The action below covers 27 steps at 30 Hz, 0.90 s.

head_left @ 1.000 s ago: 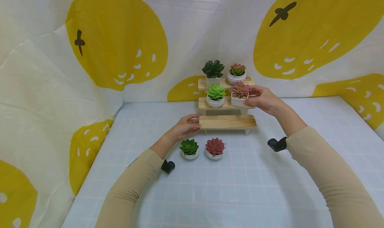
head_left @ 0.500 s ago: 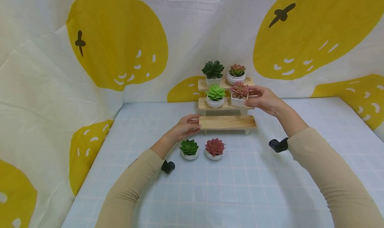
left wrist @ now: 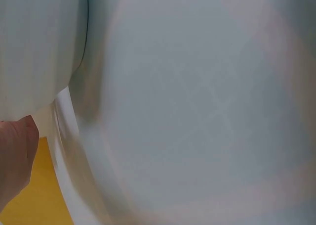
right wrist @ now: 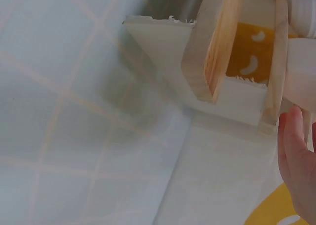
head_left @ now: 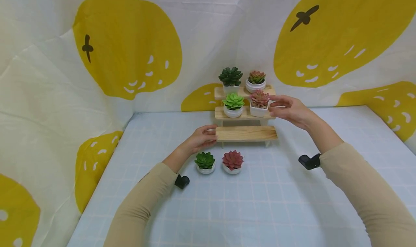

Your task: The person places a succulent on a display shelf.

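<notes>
A three-tier wooden stand (head_left: 246, 134) stands at the back of the table. My left hand (head_left: 199, 138) holds the left end of its lowest plank; in the left wrist view, part of that hand (left wrist: 15, 158) shows at the left edge. A pink succulent in a square white pot (head_left: 259, 110) sits on the middle tier, right of a bright green succulent in a round white pot (head_left: 233, 111). My right hand (head_left: 290, 110) is just right of the square pot, fingers loosely extended with fingertips close to its side. The right wrist view shows those fingers (right wrist: 295, 146) beside the pot (right wrist: 302, 74).
On the top tier are a dark green succulent (head_left: 231, 79) and a reddish-green one (head_left: 256, 82). In front of the stand, a green succulent (head_left: 205, 162) and a red one (head_left: 232, 162) sit on the tablecloth (head_left: 247, 211). A lemon-patterned cloth (head_left: 208, 41) hangs behind.
My right hand has let go of the pink succulent's pot and moved slightly right; the pot stays on the middle tier. The left hand keeps its place on the stand.
</notes>
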### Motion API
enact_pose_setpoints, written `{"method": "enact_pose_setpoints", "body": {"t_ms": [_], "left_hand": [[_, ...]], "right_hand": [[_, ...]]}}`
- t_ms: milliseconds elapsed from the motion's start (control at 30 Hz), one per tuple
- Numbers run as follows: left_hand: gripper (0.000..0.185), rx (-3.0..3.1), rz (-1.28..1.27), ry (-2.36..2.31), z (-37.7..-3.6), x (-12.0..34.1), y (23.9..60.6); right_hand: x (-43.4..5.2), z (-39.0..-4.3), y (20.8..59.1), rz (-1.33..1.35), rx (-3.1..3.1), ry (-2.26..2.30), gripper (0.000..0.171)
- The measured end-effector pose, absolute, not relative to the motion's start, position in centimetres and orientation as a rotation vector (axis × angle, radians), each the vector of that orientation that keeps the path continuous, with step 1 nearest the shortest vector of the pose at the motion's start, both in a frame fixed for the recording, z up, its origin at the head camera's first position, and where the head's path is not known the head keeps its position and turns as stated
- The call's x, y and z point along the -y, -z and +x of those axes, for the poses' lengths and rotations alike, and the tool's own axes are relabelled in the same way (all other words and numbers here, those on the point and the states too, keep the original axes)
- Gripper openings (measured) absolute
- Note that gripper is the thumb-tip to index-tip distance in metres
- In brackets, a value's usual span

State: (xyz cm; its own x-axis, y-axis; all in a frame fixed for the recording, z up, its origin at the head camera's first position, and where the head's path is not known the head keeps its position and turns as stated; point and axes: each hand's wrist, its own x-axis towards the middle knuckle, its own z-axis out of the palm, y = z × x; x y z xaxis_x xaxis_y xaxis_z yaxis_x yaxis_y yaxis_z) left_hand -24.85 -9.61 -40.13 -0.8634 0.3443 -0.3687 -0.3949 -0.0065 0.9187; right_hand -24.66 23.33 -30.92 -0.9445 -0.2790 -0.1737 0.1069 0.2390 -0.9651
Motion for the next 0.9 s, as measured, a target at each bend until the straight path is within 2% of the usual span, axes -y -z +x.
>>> {"method": "enact_pose_setpoints", "body": {"t_ms": [900], "left_hand": [[0.051,-1.767,-0.045,-1.928,-25.0,9.6,40.4]], "right_hand": [[-23.6,-20.9,32.3,-0.387,-2.139,1.774,0.063]]}}
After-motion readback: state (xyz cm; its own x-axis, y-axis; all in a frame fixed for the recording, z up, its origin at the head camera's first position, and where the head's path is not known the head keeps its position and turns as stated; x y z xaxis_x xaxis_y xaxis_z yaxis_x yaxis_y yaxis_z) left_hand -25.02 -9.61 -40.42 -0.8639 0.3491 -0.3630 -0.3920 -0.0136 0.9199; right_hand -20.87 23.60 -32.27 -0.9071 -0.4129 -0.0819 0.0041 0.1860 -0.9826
